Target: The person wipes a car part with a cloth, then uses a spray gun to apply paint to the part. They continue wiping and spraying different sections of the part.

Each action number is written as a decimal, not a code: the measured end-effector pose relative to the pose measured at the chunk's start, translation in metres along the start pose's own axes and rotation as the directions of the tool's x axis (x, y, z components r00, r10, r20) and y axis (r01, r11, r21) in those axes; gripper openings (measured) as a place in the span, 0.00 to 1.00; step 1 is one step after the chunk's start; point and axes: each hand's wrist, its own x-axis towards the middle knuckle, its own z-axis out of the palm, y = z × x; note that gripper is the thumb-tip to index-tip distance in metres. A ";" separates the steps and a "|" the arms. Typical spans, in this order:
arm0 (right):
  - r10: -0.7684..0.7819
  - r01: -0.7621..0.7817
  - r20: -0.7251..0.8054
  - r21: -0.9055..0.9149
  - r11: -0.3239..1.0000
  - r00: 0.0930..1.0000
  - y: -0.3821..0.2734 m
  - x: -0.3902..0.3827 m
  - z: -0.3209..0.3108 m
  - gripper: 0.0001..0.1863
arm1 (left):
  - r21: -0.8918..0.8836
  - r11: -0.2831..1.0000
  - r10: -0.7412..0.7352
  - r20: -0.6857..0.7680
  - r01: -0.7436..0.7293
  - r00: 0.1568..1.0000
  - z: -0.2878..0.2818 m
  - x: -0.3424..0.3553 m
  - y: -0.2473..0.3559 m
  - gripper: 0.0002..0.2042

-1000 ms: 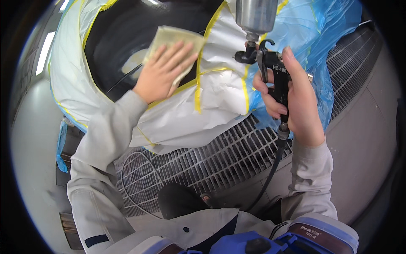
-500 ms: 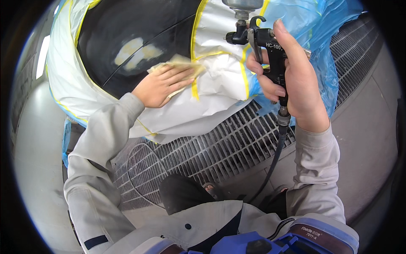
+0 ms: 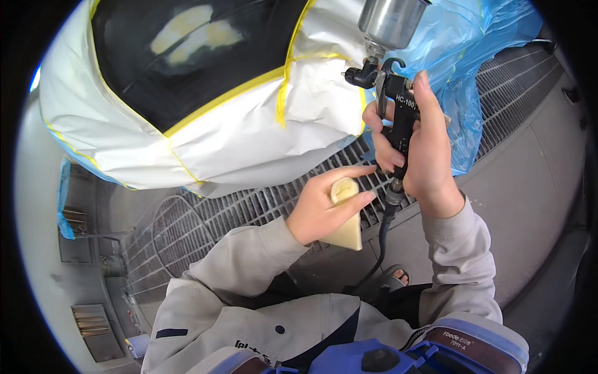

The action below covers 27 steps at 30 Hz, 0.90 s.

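My right hand (image 3: pixel 428 146) grips a black spray gun (image 3: pixel 402 115) by its handle, held upright with the nozzle towards the left. A silver metal cup (image 3: pixel 391 23) sits on top of the gun, and a dark hose (image 3: pixel 381 240) runs down from the handle's base. Close to the lower part of the gun, my left hand (image 3: pixel 324 202) is closed around a folded pale yellow cloth (image 3: pixel 346 232). One finger reaches towards the gun; whether it touches cannot be made out. Beyond both hands lies a black panel (image 3: pixel 205 75) with pale sanded patches (image 3: pixel 198 36).
White masking sheet (image 3: pixel 237 146) with yellow tape (image 3: pixel 224 98) surrounds the panel. Blue plastic film (image 3: pixel 464 106) hangs at the right. Underfoot is a metal floor grating (image 3: pixel 187 230), with a thin looped line on it. A respirator (image 3: pixel 374 360) shows at the lower edge.
My left hand has left the panel's edge with the cloth and come down and right, near the gun. The gun has lowered slightly, and the view has shifted.
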 end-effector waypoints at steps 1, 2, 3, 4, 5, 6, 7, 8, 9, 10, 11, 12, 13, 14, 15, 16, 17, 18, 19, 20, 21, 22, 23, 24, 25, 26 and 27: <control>0.019 -0.018 -0.024 0.032 0.999 1.000 0.005 -0.003 0.002 0.33 | -0.037 0.999 0.025 -0.022 -0.026 0.999 0.007 0.007 -0.007 0.16; 0.037 -0.034 -0.042 0.073 0.997 0.998 0.008 -0.006 0.003 0.33 | -0.184 0.983 0.021 -0.015 -0.024 1.000 0.014 0.008 -0.012 0.15; 0.036 -0.030 -0.040 0.124 0.992 0.999 0.014 -0.008 0.005 0.33 | -0.339 0.941 -0.002 -0.005 0.000 1.000 0.017 0.009 -0.018 0.15; 0.083 -0.081 -0.049 0.043 0.996 0.995 0.017 -0.010 0.006 0.39 | -0.379 0.923 -0.065 0.032 0.072 0.997 0.017 0.009 -0.023 0.14; 0.094 -0.092 -0.065 0.035 0.995 0.993 0.021 -0.013 0.007 0.39 | -0.414 0.898 -0.127 0.074 0.146 0.989 0.017 0.007 -0.029 0.14; 0.105 -0.103 -0.082 0.028 0.994 0.991 0.025 -0.015 0.008 0.39 | -0.441 0.864 -0.209 0.122 0.242 0.970 0.018 0.006 -0.035 0.13; 0.120 -0.119 -0.109 0.021 0.993 0.987 0.029 -0.016 0.009 0.38 | -0.468 0.852 -0.192 0.139 0.236 0.971 0.018 0.005 -0.040 0.12; 0.142 -0.141 -0.156 0.017 0.990 0.977 0.033 -0.018 0.010 0.38 | -0.492 0.834 -0.198 0.159 0.251 0.967 0.019 0.004 -0.045 0.11; 0.134 -0.134 -0.158 0.013 0.991 0.978 0.036 -0.019 0.011 0.38 | -0.548 0.797 -0.175 0.190 0.253 0.966 0.020 0.004 -0.050 0.10; 0.134 -0.135 -0.179 0.008 0.991 0.975 0.039 -0.021 0.012 0.38 | -0.527 0.804 -0.211 0.182 0.277 0.960 0.020 0.004 -0.054 0.11; 0.133 -0.132 -0.216 0.019 0.991 0.967 0.041 -0.021 0.014 0.36 | -0.541 0.791 -0.219 0.184 0.285 0.958 0.020 0.004 -0.057 0.11; 0.135 -0.129 -0.252 0.038 0.991 0.958 0.044 -0.022 0.016 0.38 | -0.556 0.779 -0.225 0.186 0.291 0.956 0.019 0.004 -0.059 0.11; 0.132 -0.136 -0.269 0.006 0.991 0.954 0.045 -0.023 0.018 0.38 | -0.572 0.756 -0.246 0.204 0.319 0.948 0.019 0.004 -0.061 0.11; 0.131 -0.142 -0.284 -0.019 0.990 0.950 0.046 -0.023 0.021 0.38 | -0.566 0.749 -0.262 0.226 0.345 0.938 0.016 0.003 -0.063 0.12; 0.118 -0.133 -0.269 -0.036 0.991 0.956 0.047 -0.023 0.024 0.37 | -0.574 0.753 -0.231 0.227 0.321 0.946 0.014 0.003 -0.064 0.12; 0.124 -0.150 -0.277 -0.077 0.986 0.953 0.046 -0.023 0.027 0.38 | -0.576 0.753 -0.218 0.241 0.320 0.946 0.012 0.003 -0.064 0.12; 0.130 -0.163 -0.279 -0.100 0.981 0.951 0.045 -0.023 0.030 0.38 | -0.587 0.743 -0.204 0.258 0.321 0.944 0.009 0.003 -0.064 0.12; 0.136 -0.175 -0.281 -0.119 0.977 0.950 0.044 -0.024 0.034 0.39 | -0.587 0.745 -0.198 0.258 0.316 0.946 0.007 0.001 -0.064 0.12; 0.135 -0.179 -0.307 -0.121 0.976 0.942 0.045 -0.025 0.039 0.39 | -0.597 0.736 -0.196 0.262 0.319 0.945 0.007 -0.001 -0.063 0.12; 0.134 -0.184 -0.333 -0.123 0.975 0.933 0.046 -0.026 0.043 0.40 | -0.606 0.725 -0.188 0.284 0.328 0.940 0.005 -0.003 -0.063 0.13; 0.132 -0.188 -0.358 -0.125 0.974 0.924 0.047 -0.028 0.046 0.41 | -0.596 0.728 -0.211 0.275 0.339 0.938 0.002 -0.005 -0.063 0.13; 0.123 -0.178 -0.392 -0.106 0.978 0.912 0.050 -0.028 0.050 0.41 | -0.586 0.729 -0.225 0.282 0.353 0.933 -0.001 -0.007 -0.064 0.13; 0.106 -0.157 -0.415 -0.090 0.983 0.903 0.054 -0.025 0.051 0.41 | -0.577 0.729 -0.241 0.285 0.367 0.928 -0.004 -0.008 -0.066 0.14; 0.125 -0.169 -0.402 -0.077 0.983 0.907 0.058 -0.023 0.052 0.42 | -0.596 0.714 -0.257 0.264 0.367 0.929 -0.007 -0.010 -0.068 0.14; 0.134 -0.172 -0.383 -0.066 0.983 0.914 0.065 -0.019 0.053 0.42 | -0.613 0.698 -0.277 0.244 0.369 0.929 -0.011 -0.011 -0.071 0.14; 0.167 -0.200 -0.426 -0.034 0.979 0.889 0.071 -0.015 0.054 0.41 | -0.630 0.681 -0.300 0.224 0.373 0.927 -0.014 -0.014 -0.074 0.14; 0.189 -0.224 -0.413 -0.037 0.974 0.891 0.078 -0.011 0.055 0.41 | -0.637 0.688 -0.295 0.193 0.348 0.936 -0.018 -0.015 -0.078 0.15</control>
